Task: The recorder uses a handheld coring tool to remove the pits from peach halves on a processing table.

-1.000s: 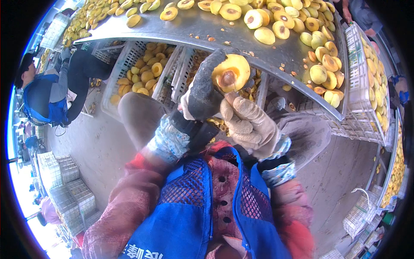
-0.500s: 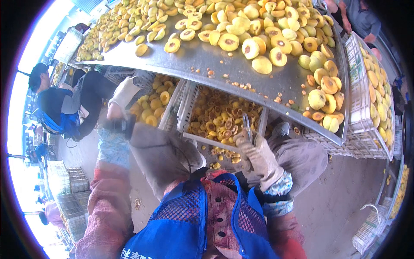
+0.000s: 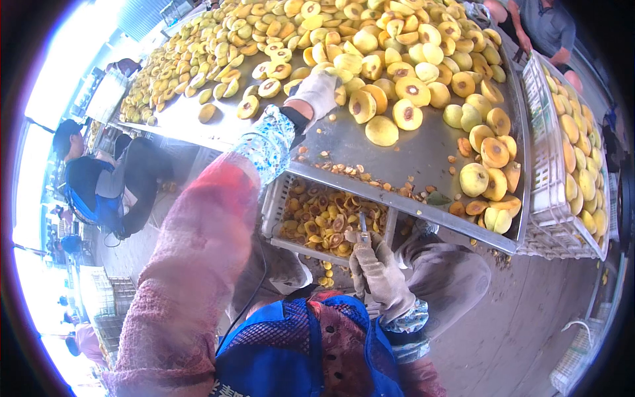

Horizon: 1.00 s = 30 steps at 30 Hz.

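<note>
My left hand [image 3: 315,94], in a pale glove, reaches across the metal table and touches the near edge of the heap of halved yellow peaches [image 3: 411,91]. Its fingertips are hidden among the fruit, so its grip cannot be made out. Close to my body, my right hand [image 3: 376,268], in a tan work glove, is closed around a slim metal hand tool [image 3: 363,225] whose tip points away from me. Just beyond that tool, under the table's edge, a light plastic crate [image 3: 270,210] holds peach scraps and cut pieces [image 3: 317,215].
Fruit bits lie along the near lip of the metal table [image 3: 423,142]. A white crate [image 3: 555,228] full of peach halves stands against its right end. Someone sits at the left [image 3: 99,178]; another person [image 3: 549,30] is at the far right. Stacked crates [image 3: 99,291] stand left.
My left hand has swung from above the crate at the left up to the peaches on the table. My right hand has shifted slightly left and nearer, still holding the tool.
</note>
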### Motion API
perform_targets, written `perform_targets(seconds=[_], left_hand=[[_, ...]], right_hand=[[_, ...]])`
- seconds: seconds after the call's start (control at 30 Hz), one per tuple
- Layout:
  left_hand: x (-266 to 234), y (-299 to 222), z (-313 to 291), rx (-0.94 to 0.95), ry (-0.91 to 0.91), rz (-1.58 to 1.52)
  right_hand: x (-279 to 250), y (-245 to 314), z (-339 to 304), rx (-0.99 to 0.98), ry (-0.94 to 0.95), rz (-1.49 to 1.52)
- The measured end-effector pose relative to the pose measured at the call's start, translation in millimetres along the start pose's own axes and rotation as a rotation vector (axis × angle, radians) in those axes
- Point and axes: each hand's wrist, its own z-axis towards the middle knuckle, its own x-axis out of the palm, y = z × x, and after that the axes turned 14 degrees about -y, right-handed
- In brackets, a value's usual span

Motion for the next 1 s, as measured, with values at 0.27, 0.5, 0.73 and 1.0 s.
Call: perform_targets(seconds=[0.27, 0.5, 0.73, 1.0], left_hand=[[13, 50, -2, -0.196, 0.116, -0.056], [-25, 58, -84, -0.209, 0.278, -1.501], [-45, -21, -192, -0.212, -0.199, -1.049], [-85, -58, -253, -0.068, -0.313, -1.044]], right_hand=[[5, -2, 0, -0.049, 0.033, -0.048], [7, -6, -8, -0.102, 0.013, 0.002], [21, 6, -16, -0.599, -0.137, -0.390], [48, 24, -23, -0.875, -0.280, -0.956]])
